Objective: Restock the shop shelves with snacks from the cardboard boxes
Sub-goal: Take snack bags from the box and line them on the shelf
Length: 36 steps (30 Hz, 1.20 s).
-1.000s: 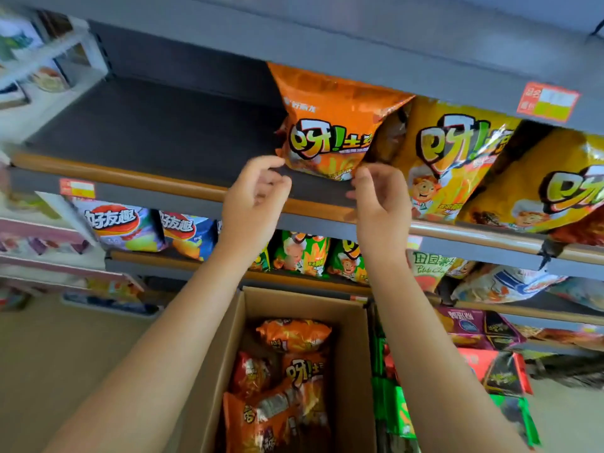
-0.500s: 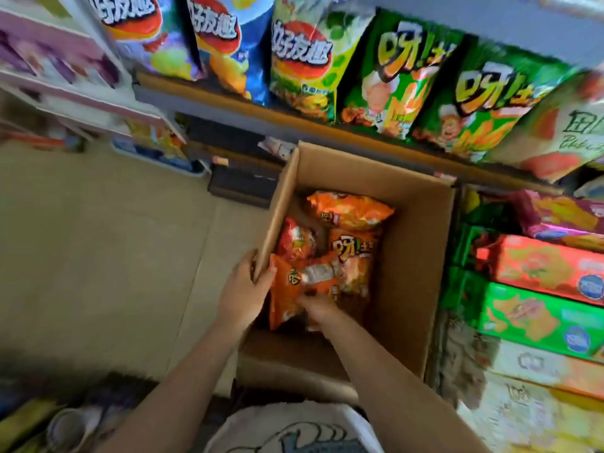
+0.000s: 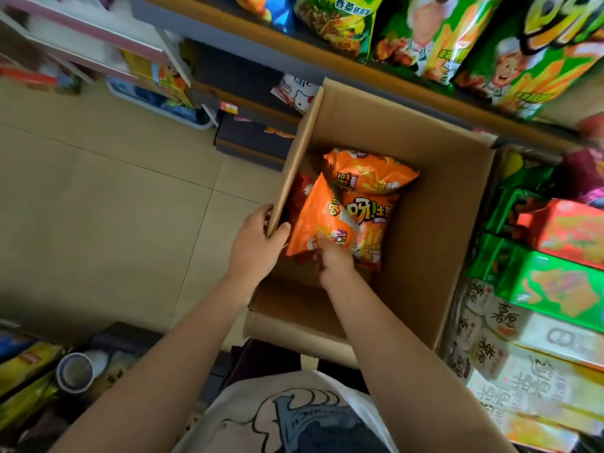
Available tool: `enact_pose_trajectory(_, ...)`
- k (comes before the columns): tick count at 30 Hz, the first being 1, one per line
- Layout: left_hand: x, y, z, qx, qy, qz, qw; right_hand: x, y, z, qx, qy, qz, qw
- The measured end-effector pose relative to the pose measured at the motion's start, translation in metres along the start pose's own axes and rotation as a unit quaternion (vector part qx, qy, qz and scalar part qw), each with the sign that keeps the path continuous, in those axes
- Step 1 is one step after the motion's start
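Head view: the cardboard box (image 3: 434, 204) stands open, its flap gripped by the left hand (image 3: 253, 245). Beyond the right hand's (image 3: 333, 258) pinching fingers lies an orange crisp bag (image 3: 315, 220), probably light, puffy, slippery, crushable; best gripped by its seam.

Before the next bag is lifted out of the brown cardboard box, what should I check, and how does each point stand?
1. Right hand grips the tilted orange snack bag at its lower edge: ok.
2. Left hand holds the left flap of the brown cardboard box, steadying it: ok.
3. Bag free of the other orange bags: not ok; it lies against them.
4. Path upward out of the open box: ok.
5. Shelf space for the bag: cannot tell; the destination shelf is out of view.
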<state>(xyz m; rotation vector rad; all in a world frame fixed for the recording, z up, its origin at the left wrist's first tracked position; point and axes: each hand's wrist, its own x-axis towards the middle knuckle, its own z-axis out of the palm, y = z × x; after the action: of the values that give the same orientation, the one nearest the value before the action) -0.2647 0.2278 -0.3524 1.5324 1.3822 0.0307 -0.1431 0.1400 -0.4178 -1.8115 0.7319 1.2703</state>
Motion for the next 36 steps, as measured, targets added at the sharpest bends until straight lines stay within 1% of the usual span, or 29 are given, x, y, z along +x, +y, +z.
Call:
enact_pose_trajectory(2,-0.002,0.002,-0.003,0.002,-0.012,0.009,1.000,-0.010,-0.020,-0.012,-0.029,0.013,-0.064,0.997)
enact_pose_trajectory(3,-0.004,0.005,-0.006,0.006,-0.015,0.018,1.000,-0.018,-0.033,-0.018,-0.065,0.007,-0.089,0.994)
enact_pose_trajectory(4,-0.007,0.008,-0.010,0.009,-0.011,0.028,1.000,-0.027,-0.045,-0.026,-0.075,-0.009,-0.112,0.991)
enact_pose_trajectory(7,-0.016,0.027,-0.022,-0.007,0.005,0.052,0.999,-0.076,-0.085,-0.053,-0.050,-0.103,-0.150,0.982)
enact_pose_trajectory(8,-0.018,0.039,-0.028,-0.008,-0.014,0.069,0.997,-0.095,-0.097,-0.062,-0.046,-0.136,-0.161,0.976)
enact_pose_trajectory(9,-0.021,0.054,-0.034,-0.011,-0.052,0.091,0.994,-0.111,-0.108,-0.072,-0.041,-0.176,-0.172,0.968)
enact_pose_trajectory(11,-0.028,0.086,-0.047,-0.034,-0.159,0.120,0.979,-0.144,-0.123,-0.089,0.013,-0.272,-0.128,0.954)
enact_pose_trajectory(12,-0.031,0.102,-0.053,-0.047,-0.208,0.126,0.969,-0.159,-0.130,-0.097,0.037,-0.301,-0.103,0.947)
enact_pose_trajectory(14,-0.038,0.132,-0.064,-0.063,-0.278,0.146,0.947,-0.183,-0.140,-0.113,0.075,-0.317,-0.082,0.942)
enact_pose_trajectory(15,-0.042,0.146,-0.069,-0.069,-0.297,0.159,0.939,-0.198,-0.145,-0.119,0.086,-0.319,-0.082,0.940)
enact_pose_trajectory(16,-0.046,0.160,-0.072,-0.082,-0.308,0.175,0.932,-0.208,-0.148,-0.123,0.098,-0.307,-0.082,0.943)
enact_pose_trajectory(17,-0.050,0.173,-0.074,-0.092,-0.311,0.192,0.926,-0.211,-0.151,-0.127,0.119,-0.278,-0.089,0.949)
enact_pose_trajectory(18,-0.055,0.186,-0.075,-0.107,-0.302,0.207,0.924,-0.212,-0.155,-0.130,0.152,-0.246,-0.099,0.952)
enact_pose_trajectory(19,-0.060,0.197,-0.075,-0.122,-0.277,0.215,0.928,-0.211,-0.160,-0.133,0.174,-0.220,-0.119,0.952)
enact_pose_trajectory(20,-0.064,0.206,-0.074,-0.134,-0.246,0.218,0.935,-0.212,-0.165,-0.134,0.172,-0.199,-0.155,0.952)
enact_pose_trajectory(22,-0.070,0.220,-0.073,-0.132,-0.180,0.216,0.950,-0.224,-0.169,-0.137,0.123,-0.169,-0.245,0.947)
enact_pose_trajectory(23,-0.071,0.225,-0.072,-0.133,-0.161,0.218,0.953,-0.233,-0.168,-0.139,0.079,-0.162,-0.287,0.941)
enact_pose_trajectory(24,-0.071,0.229,-0.071,-0.131,-0.150,0.218,0.955,-0.241,-0.167,-0.142,0.033,-0.175,-0.328,0.928)
enact_pose_trajectory(25,-0.077,0.238,-0.072,-0.122,-0.146,0.224,0.956,-0.252,-0.164,-0.143,-0.019,-0.204,-0.373,0.905)
enact_pose_trajectory(26,-0.083,0.248,-0.073,-0.106,-0.145,0.237,0.955,-0.262,-0.163,-0.142,-0.064,-0.240,-0.417,0.874)
enact_pose_trajectory(27,-0.090,0.258,-0.075,-0.094,-0.150,0.264,0.948,-0.272,-0.163,-0.141,-0.089,-0.246,-0.457,0.850)
enact_pose_trajectory(28,-0.096,0.270,-0.079,-0.097,-0.171,0.287,0.938,-0.283,-0.167,-0.141,-0.090,-0.231,-0.487,0.837)
enact_pose_trajectory(29,-0.103,0.285,-0.084,-0.129,-0.205,0.297,0.924,-0.293,-0.172,-0.144,-0.075,-0.212,-0.508,0.831)
enact_pose_trajectory(30,-0.103,0.300,-0.091,-0.169,-0.223,0.297,0.913,-0.301,-0.180,-0.148,-0.053,-0.199,-0.520,0.829)
enact_pose_trajectory(31,-0.096,0.314,-0.097,-0.211,-0.209,0.288,0.910,-0.308,-0.188,-0.154,-0.040,-0.188,-0.525,0.829)
enact_pose_trajectory(33,-0.081,0.344,-0.113,-0.270,-0.135,0.269,0.915,-0.316,-0.200,-0.166,-0.052,-0.172,-0.530,0.829)
enact_pose_trajectory(34,-0.075,0.358,-0.122,-0.273,-0.093,0.258,0.922,-0.317,-0.205,-0.171,-0.077,-0.158,-0.534,0.827)
enact_pose_trajectory(35,-0.071,0.371,-0.128,-0.263,-0.070,0.248,0.930,-0.318,-0.209,-0.173,-0.105,-0.150,-0.535,0.825)
enact_pose_trajectory(36,-0.064,0.380,-0.130,-0.251,-0.072,0.236,0.936,-0.316,-0.210,-0.173,-0.132,-0.151,-0.532,0.823)
